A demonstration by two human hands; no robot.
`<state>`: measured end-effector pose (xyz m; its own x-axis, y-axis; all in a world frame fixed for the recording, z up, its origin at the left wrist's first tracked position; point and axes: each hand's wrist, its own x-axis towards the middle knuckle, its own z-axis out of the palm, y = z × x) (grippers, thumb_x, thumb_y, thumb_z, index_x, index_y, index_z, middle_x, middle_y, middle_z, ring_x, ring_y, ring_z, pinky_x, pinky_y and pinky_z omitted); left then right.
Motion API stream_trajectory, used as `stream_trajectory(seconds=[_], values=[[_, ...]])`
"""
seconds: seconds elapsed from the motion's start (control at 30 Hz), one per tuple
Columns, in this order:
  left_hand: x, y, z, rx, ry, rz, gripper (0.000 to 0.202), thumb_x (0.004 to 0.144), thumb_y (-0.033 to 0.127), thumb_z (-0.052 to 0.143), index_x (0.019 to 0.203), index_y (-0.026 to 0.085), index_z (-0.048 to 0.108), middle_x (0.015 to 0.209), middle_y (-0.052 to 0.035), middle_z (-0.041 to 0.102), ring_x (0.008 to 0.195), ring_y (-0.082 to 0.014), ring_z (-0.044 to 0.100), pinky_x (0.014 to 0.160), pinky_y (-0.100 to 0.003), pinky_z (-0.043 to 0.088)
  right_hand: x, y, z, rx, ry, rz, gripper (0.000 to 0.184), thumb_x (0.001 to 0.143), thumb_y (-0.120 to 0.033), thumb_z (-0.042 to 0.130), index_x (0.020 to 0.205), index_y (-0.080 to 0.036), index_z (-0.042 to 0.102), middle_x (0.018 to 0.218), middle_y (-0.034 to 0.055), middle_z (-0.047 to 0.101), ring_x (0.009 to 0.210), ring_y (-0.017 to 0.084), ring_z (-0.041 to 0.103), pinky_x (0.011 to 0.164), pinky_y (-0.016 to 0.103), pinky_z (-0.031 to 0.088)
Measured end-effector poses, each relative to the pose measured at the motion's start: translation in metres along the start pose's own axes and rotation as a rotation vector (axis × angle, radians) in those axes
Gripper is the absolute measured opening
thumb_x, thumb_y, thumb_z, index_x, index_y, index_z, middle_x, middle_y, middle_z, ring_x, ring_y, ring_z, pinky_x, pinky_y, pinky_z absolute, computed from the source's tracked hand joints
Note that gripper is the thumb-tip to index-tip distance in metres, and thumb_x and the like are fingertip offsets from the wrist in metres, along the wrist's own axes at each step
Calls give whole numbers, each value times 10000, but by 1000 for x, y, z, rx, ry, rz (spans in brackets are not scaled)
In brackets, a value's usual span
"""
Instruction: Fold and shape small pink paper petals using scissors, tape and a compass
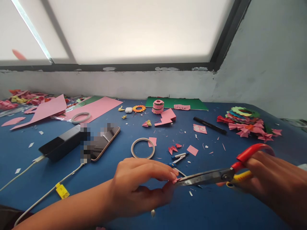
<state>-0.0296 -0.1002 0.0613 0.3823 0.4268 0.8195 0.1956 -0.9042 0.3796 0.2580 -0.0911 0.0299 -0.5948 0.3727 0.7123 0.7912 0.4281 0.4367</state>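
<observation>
Between the thumb and fingertips of my left hand (146,185) is a small piece of pink paper (177,180), mostly hidden by the fingers. My right hand (271,182) is wrapped round the red and yellow handles of a pair of scissors (216,176). The scissor blades point left and look nearly closed, their tips touching the pink paper at my left fingertips. Just beyond the blades lies a blue and white compass-like tool (178,157), partly hidden. Small folded pink paper pieces (173,149) and a pink paper square (192,150) rest behind it.
A roll of tape (143,148), a phone (105,143) and a black power bank (63,142) with cables lie on the blue table. Further back are a black pen (209,125), a ruffled paper stack (158,107), pink sheets (100,107) and paper flowers (249,124). Scraps are scattered about.
</observation>
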Motion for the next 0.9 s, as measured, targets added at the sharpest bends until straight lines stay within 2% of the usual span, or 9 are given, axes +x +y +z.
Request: stream_trajectory(seconds=[0.2, 0.53, 0.7, 0.9], values=[[0, 0, 1, 6, 4, 4, 199, 611, -23, 720, 759, 87, 643, 673, -75, 745, 596, -145, 715, 593, -136, 586, 8, -2, -1, -3, 34, -1, 329, 915, -421, 403, 658, -216, 400, 468, -36, 524, 361, 94, 478, 409, 209, 280], [3, 1, -3, -87, -83, 15, 199, 626, -44, 714, 773, 66, 638, 706, -125, 749, 646, -157, 723, 641, -155, 595, 8, 1, 3, -26, 59, -19, 236, 912, -326, 423, 701, -222, 407, 476, -37, 534, 397, 105, 465, 432, 207, 276], [3, 1, -3, -70, -79, 17, 201, 636, -27, 718, 780, 84, 633, 703, -109, 751, 644, -149, 722, 636, -147, 594, 5, 2, 4, -39, 56, -11, 223, 913, -346, 425, 736, -213, 445, 522, -18, 556, 437, 114, 481, 447, 214, 287], [1, 2, -5, -44, -89, 10, 174, 681, 12, 696, 802, 118, 628, 737, -86, 759, 646, -142, 724, 646, -137, 593, 5, 0, 3, 9, 56, -14, 307, 917, -389, 413, 663, -218, 395, 468, -30, 525, 389, 101, 451, 422, 207, 270]])
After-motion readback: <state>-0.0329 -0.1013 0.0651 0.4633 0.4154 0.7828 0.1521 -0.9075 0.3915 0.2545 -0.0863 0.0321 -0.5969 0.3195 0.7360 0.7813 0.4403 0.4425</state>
